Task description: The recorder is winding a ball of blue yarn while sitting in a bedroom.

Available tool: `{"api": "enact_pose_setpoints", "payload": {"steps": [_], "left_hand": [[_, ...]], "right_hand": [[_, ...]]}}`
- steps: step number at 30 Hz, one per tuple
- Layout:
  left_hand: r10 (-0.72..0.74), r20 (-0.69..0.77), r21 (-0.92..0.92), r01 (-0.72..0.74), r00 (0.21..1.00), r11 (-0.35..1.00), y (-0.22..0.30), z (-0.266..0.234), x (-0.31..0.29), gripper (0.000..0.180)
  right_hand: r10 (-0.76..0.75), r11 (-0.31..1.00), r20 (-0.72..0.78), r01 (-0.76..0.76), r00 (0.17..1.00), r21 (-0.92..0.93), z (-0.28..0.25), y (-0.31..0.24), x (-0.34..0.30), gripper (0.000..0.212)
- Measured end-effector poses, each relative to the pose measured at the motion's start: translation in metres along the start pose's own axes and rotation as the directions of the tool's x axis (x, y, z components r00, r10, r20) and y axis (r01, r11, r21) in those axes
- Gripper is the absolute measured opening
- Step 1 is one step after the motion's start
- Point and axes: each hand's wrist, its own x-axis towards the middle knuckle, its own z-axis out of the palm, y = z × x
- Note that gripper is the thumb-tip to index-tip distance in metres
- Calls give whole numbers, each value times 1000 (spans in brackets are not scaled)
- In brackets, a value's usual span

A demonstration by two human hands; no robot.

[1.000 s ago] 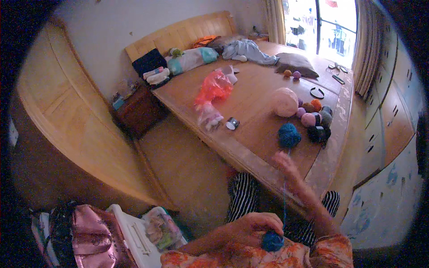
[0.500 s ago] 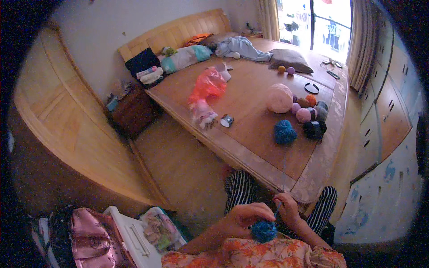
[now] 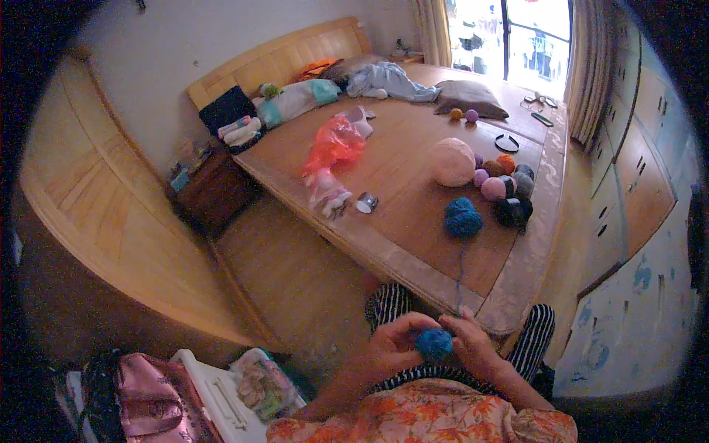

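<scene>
Above my lap, my left hand is wrapped round a small blue yarn ball. My right hand is close against the ball's other side, its fingers bent; a strand of blue yarn reaches it. That strand runs across the mat to a larger, looser blue yarn ball on the bed. Beyond it lie a big pale pink yarn ball, a black yarn ball and several smaller balls in pink, brown, orange and grey.
The bed has a mat and a patterned border. On it are a red plastic bag, a small roll, a black headband and a grey pillow. At lower left stand a pink bag and a white container.
Both hands have risen slightly with the small ball and come closer together. My right hand has moved from pinching the strand beside the ball to the ball's side.
</scene>
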Motion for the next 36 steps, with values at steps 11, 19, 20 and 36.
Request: {"api": "enact_pose_setpoints", "payload": {"steps": [11,19,20,36], "left_hand": [[5,1,-36,-5,1000,999,-43,5,3,41],[-50,-266,-65,34,963,997,-45,-9,9,34],[-35,-301,-67,15,953,998,-46,-9,11,34],[53,101,75,-61,993,995,-49,-5,7,42]], "right_hand": [[155,599,100,-174,983,782,-2,-39,22,41],[126,868,135,-175,983,465,14,-31,6,17],[127,868,133,-175,983,465,17,-26,5,17],[66,996,15,-67,998,65,-7,-8,21,4]]}}
